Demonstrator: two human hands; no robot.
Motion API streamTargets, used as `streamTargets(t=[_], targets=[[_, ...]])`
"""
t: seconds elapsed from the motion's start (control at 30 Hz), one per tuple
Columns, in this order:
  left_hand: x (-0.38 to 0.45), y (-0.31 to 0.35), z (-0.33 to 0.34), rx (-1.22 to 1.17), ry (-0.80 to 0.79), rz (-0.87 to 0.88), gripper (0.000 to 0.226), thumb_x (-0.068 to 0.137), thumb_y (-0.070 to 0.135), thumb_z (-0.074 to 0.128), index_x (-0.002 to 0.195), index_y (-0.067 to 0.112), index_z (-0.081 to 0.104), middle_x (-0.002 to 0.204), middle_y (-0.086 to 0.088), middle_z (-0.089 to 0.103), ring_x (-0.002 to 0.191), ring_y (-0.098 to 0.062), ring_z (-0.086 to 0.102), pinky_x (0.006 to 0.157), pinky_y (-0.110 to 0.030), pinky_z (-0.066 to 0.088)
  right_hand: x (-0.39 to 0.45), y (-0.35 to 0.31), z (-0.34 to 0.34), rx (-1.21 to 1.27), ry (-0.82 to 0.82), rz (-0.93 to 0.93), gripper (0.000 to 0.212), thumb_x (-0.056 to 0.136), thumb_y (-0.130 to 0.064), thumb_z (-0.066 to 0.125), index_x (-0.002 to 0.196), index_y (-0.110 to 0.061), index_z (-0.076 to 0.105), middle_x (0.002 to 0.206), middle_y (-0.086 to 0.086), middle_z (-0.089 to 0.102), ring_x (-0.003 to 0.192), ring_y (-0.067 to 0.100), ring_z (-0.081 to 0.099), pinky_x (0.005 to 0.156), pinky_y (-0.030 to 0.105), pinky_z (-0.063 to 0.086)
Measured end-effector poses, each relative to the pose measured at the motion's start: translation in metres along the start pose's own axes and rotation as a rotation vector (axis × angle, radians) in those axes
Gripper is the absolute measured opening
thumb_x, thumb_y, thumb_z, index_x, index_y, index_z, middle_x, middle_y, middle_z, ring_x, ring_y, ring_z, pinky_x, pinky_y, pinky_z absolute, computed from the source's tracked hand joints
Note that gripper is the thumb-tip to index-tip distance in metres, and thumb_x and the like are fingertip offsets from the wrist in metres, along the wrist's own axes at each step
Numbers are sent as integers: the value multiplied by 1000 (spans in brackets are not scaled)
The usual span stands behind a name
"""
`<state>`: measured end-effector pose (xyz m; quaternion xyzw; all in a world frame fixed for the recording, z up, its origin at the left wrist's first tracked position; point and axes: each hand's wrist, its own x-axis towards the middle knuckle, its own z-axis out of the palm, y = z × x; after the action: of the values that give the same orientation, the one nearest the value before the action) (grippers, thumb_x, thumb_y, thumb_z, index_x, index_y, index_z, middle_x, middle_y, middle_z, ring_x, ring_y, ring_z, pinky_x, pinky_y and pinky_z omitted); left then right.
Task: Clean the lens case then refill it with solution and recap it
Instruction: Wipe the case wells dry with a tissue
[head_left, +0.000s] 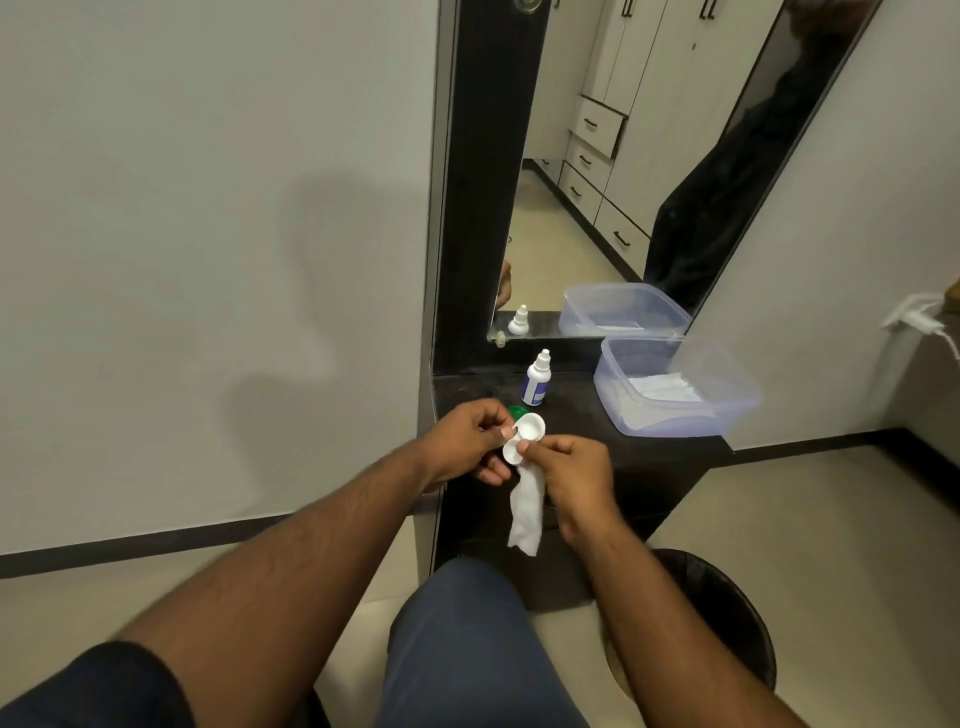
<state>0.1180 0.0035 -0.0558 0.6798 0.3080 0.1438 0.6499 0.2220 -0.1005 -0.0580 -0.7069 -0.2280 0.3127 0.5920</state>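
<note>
My left hand (470, 441) pinches a white two-well lens case (525, 435) above the dark counter (649, 452); both wells are uncapped. My right hand (574, 470) holds a white tissue (527, 512), its fingertip pressing the tissue into the nearer well while the rest hangs down. A green cap (514, 412) lies on the counter just behind the case. The white solution bottle (536, 378) with a blue label stands upright and capped, farther back.
A clear plastic tub (727, 410) with folded tissues sits at the counter's right. A mirror (597, 182) rises behind the counter. A dark waste bin (727, 613) stands on the floor at lower right. A wall fills the left.
</note>
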Motion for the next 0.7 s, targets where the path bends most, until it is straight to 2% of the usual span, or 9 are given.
streamTargets(t=[0.1,0.17,0.2,0.3,0.37,0.47,0.6,0.7], targets=[[0,0,-1,-21,62,3,7,94,15,57,98,10,62,82,-8,65,56,-15,62,54,-30,58,0,-5,-4,-329,83,-358,4,79,-9,73,80,-5,74,89,0,63,75,6,58,68,5,41],[-1,2,-4,-93,41,-39,11,95,13,55,98,8,65,81,-9,65,59,-16,63,56,-30,59,-2,-5,-7,-557,70,-631,8,81,-6,69,87,-2,73,98,-1,55,80,3,53,71,-1,36],[-1,3,-7,-135,23,-65,14,96,12,54,99,6,66,82,-11,67,62,-17,65,58,-29,59,-3,-4,-9,-649,37,-743,9,82,-6,67,89,-3,73,100,1,55,82,6,54,73,1,37],[-3,7,-14,-268,-22,-154,23,97,15,50,108,2,66,91,-17,71,68,-19,68,63,-30,60,0,0,-19,-876,-66,-982,14,85,-12,58,90,-4,69,98,9,60,82,18,60,65,25,50],[-2,9,-16,-301,-38,-212,26,94,21,57,109,1,66,90,-16,72,69,-20,69,64,-30,60,4,0,-25,-999,-115,-1045,18,87,-12,53,94,-3,67,100,11,60,86,25,60,66,31,51],[1,13,-18,-269,-60,-305,24,89,10,64,109,-2,66,89,-19,73,70,-21,71,68,-30,61,8,0,-30,-1063,-153,-1103,19,89,-12,51,97,-1,64,103,12,61,90,27,60,68,34,53],[3,21,-19,-263,-179,-426,29,89,6,63,116,-4,60,91,-21,72,75,-24,72,67,-32,61,5,3,-31,-1059,-180,-1110,20,81,-2,66,101,0,67,107,15,64,95,29,63,76,33,54],[6,26,-17,-204,-190,-420,27,89,4,62,115,-4,60,92,-22,72,75,-25,72,67,-32,61,6,3,-35,-1104,-164,-1193,27,75,-4,74,101,0,68,106,16,66,94,27,64,78,29,53]])
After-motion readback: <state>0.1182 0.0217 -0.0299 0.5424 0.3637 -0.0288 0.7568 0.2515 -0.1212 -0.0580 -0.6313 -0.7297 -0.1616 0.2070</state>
